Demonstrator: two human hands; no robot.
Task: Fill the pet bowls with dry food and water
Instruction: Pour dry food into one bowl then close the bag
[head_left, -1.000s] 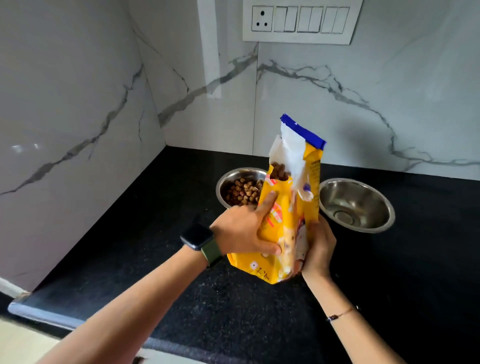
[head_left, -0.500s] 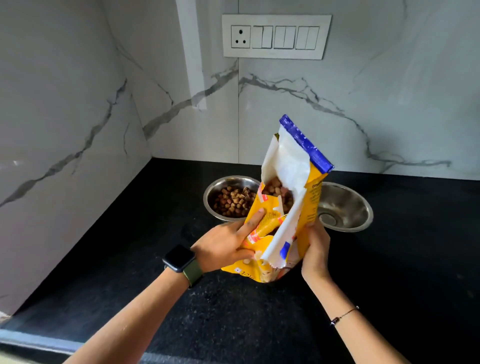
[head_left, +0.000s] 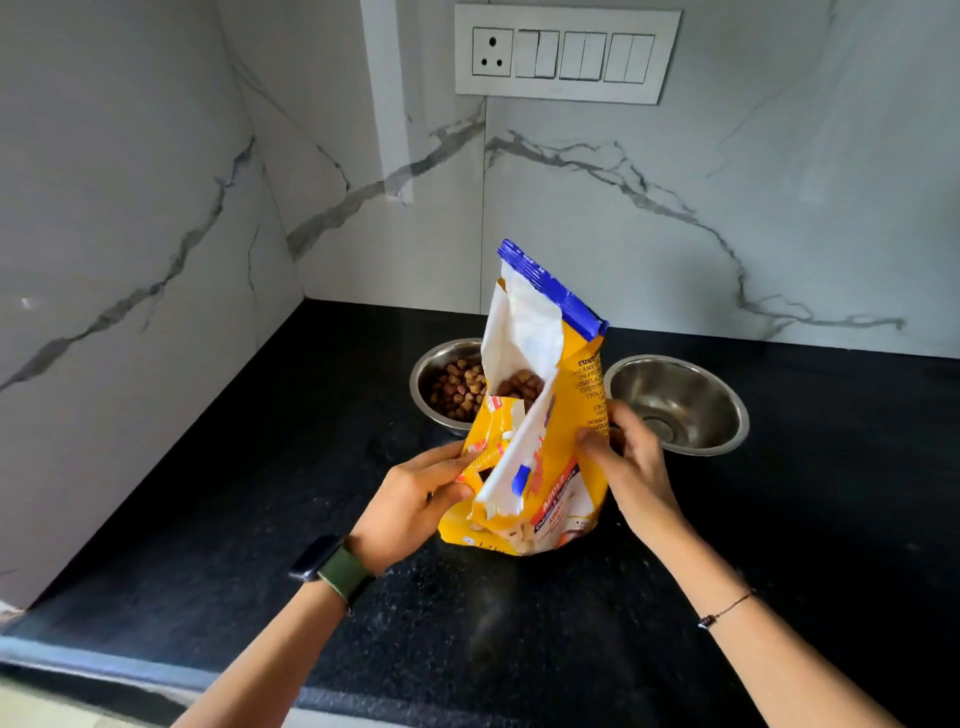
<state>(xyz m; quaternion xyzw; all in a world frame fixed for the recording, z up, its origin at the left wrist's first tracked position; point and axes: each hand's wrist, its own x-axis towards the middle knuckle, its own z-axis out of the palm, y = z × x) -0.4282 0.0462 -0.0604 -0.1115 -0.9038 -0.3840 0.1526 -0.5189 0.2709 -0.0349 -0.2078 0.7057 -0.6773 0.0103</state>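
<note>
Both hands, left hand (head_left: 410, 506) and right hand (head_left: 631, 465), are gripping the upright food bag (head_left: 540, 467) between them on the bench (head_left: 779, 519), with the empty bowl (head_left: 680, 402) sitting just beyond the right hand.

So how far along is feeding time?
Food looks done: the left steel bowl holds kibble. In hand: both hands, left and right, hold the torn yellow food bag upright on the counter. Left: the right steel bowl holds no water.

Yellow bag (head_left: 545, 499) (blue top), black counter (head_left: 260, 493)
</note>
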